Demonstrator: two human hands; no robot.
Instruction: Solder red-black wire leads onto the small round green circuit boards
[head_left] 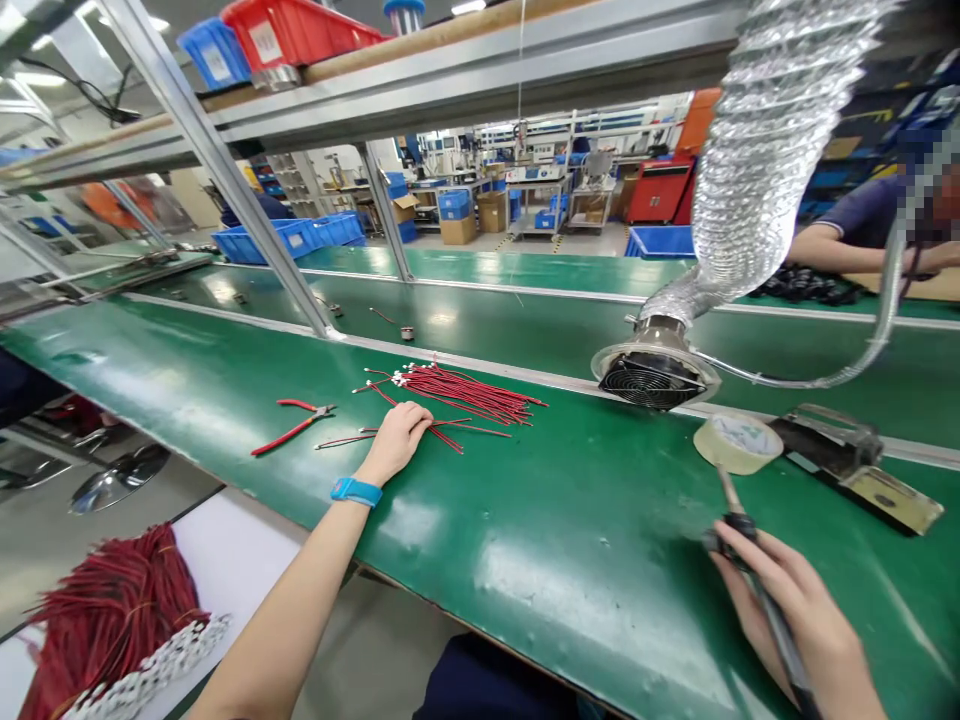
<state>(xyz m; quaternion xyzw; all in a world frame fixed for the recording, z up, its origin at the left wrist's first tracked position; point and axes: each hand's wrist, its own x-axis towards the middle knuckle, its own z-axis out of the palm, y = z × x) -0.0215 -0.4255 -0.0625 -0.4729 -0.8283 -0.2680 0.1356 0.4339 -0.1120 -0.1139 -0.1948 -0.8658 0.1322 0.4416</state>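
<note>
My left hand (401,435), with a blue band on the wrist, rests on the green bench with its fingers pinched on a few thin red wires (451,440). Just beyond it lies a larger pile of red wires (480,390) with white connectors at their left ends. Red-handled cutters (292,428) lie to the left of that hand. On the right, my right hand (795,600) grips a soldering iron (765,590) like a pen, its tip pointing away from me toward a roll of clear tape (739,443).
A fume extractor fan (652,380) hangs on a silver duct (765,160) behind the bench. A tape dispenser (862,465) lies at the right. At lower left sits a big bundle of red wires (120,610). A co-worker's arm (847,245) shows across the bench.
</note>
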